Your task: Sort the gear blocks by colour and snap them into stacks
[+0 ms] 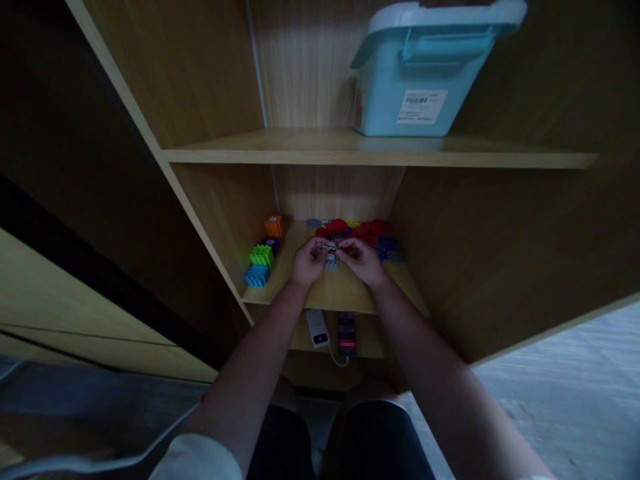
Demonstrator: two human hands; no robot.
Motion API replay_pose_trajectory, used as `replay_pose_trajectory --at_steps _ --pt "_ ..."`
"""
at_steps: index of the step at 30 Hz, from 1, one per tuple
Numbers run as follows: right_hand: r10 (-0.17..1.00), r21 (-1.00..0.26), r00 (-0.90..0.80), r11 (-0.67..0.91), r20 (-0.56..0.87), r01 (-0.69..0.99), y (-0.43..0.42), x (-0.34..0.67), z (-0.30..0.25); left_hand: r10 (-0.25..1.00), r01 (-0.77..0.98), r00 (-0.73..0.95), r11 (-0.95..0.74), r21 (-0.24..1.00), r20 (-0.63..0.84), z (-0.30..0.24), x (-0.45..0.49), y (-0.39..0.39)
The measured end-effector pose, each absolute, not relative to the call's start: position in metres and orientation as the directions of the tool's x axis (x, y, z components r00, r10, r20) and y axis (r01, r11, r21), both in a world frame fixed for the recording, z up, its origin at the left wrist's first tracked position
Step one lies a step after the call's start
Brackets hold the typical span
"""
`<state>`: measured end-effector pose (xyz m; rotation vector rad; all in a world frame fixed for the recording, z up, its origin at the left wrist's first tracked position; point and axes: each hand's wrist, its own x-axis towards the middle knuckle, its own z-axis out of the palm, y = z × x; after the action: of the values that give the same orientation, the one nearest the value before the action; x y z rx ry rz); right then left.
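Observation:
My left hand (309, 259) and my right hand (362, 259) meet over the middle shelf, fingertips pinched on a small grey toothed piece (331, 246). Fingers hide part of its shape. Just below it is a stack of grey toothed pieces (331, 261); whether it touches the held piece I cannot tell. Behind my hands lies a loose pile of red pieces (369, 231). Dark blue pieces (387, 249) lie to the right of my right hand.
Along the shelf's left side stand an orange block (273, 227), a purple block (273, 245), a green block (262, 255) and a blue block (257, 275). A teal lidded bin (415, 80) stands on the shelf above. Below lie a white power bank (317, 328) and a cabled phone (347, 333).

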<state>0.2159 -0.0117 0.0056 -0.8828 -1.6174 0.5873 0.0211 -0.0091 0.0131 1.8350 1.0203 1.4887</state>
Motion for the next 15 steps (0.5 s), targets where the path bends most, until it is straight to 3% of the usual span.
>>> replay_pose_trajectory --at_steps 8,15 --pt "0.827 -0.808 -0.084 0.562 0.556 0.179 -0.008 0.217 0.002 0.84 0.181 0.11 -0.543 0.82 0.532 0.012 0.022 -0.009" --pt "0.814 -0.777 -0.146 0.58 0.562 0.246 -0.003 0.22 -0.007 0.899 0.279 -0.116 -0.378 0.883 0.421 0.013 0.018 -0.003"
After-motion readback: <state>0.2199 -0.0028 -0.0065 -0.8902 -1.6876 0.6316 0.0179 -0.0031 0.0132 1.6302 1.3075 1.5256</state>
